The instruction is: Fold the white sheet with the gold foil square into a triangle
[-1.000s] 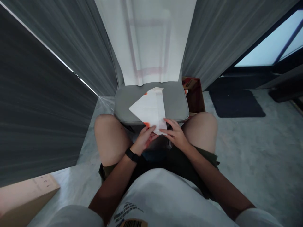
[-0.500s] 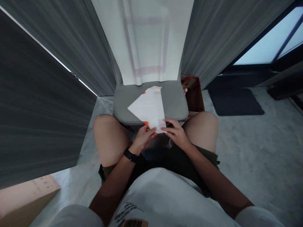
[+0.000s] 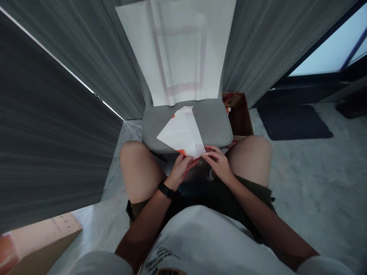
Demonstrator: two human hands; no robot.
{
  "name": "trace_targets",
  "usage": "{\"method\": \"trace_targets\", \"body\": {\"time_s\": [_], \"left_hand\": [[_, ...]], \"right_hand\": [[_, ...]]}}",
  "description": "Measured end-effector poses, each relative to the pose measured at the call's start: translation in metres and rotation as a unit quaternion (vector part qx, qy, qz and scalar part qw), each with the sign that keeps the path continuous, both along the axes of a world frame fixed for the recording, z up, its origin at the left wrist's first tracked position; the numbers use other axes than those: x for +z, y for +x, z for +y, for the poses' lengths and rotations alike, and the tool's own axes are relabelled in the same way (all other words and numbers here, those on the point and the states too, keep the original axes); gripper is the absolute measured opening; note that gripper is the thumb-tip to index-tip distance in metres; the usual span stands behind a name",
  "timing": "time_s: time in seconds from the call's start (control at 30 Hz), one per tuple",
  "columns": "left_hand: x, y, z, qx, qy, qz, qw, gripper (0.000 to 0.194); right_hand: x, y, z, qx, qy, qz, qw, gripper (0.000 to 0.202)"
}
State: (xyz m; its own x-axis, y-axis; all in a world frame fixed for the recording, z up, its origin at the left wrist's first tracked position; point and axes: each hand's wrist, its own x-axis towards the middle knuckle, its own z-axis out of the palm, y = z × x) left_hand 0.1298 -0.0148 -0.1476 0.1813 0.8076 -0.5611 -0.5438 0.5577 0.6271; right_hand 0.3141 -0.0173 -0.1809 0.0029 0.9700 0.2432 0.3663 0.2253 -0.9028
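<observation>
A folded sheet of white paper (image 3: 183,131) with orange patches on its edges rests partly on the grey chair seat (image 3: 216,122), its near end reaching over the front edge towards me. My left hand (image 3: 183,167) pinches the near edge, thumb on top and fingers beneath. At the near right corner, my right hand (image 3: 217,160) grips the paper between thumb and fingers. The two hands are close together, just above the gap between my knees. A black watch (image 3: 166,190) is on my left wrist.
A large white sheet (image 3: 186,53) leans against the chair back. An open cardboard box (image 3: 242,114) stands right of the chair, with a dark mat (image 3: 295,122) beyond. Grey curtains (image 3: 57,126) hang on both sides. Another carton (image 3: 46,240) lies at lower left.
The paper's near end has turned slightly to the right. My right fingers, stretched flat on the paper before, have closed at its corner. The whole view has shifted a little.
</observation>
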Motion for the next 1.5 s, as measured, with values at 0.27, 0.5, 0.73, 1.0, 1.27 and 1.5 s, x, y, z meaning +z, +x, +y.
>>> {"method": "trace_targets", "body": {"time_s": [0.27, 0.5, 0.73, 1.0, 1.27, 1.5], "left_hand": [[-0.002, 0.013, -0.011, 0.025, 0.056, -0.011, 0.998, 0.033], [-0.011, 0.018, -0.01, 0.038, 0.06, 0.055, 0.996, 0.044], [-0.009, 0.017, -0.003, 0.056, 0.002, 0.073, 0.996, 0.039], [-0.003, 0.013, -0.001, 0.092, -0.017, 0.056, 0.994, 0.034], [-0.009, 0.012, -0.003, 0.072, 0.017, 0.032, 0.997, 0.043], [-0.013, 0.014, 0.001, 0.09, 0.023, 0.086, 0.992, 0.044]], "right_hand": [[-0.002, -0.005, 0.0, -0.092, -0.142, 0.095, 0.981, 0.059], [0.016, -0.012, 0.001, -0.089, -0.169, 0.069, 0.979, 0.052], [0.018, -0.021, 0.003, -0.078, -0.169, 0.097, 0.978, 0.046], [0.015, -0.02, 0.008, -0.032, -0.207, 0.174, 0.962, 0.049], [0.014, -0.028, 0.005, -0.081, -0.228, 0.182, 0.953, 0.051], [0.008, -0.042, 0.003, -0.133, -0.221, 0.227, 0.939, 0.051]]}}
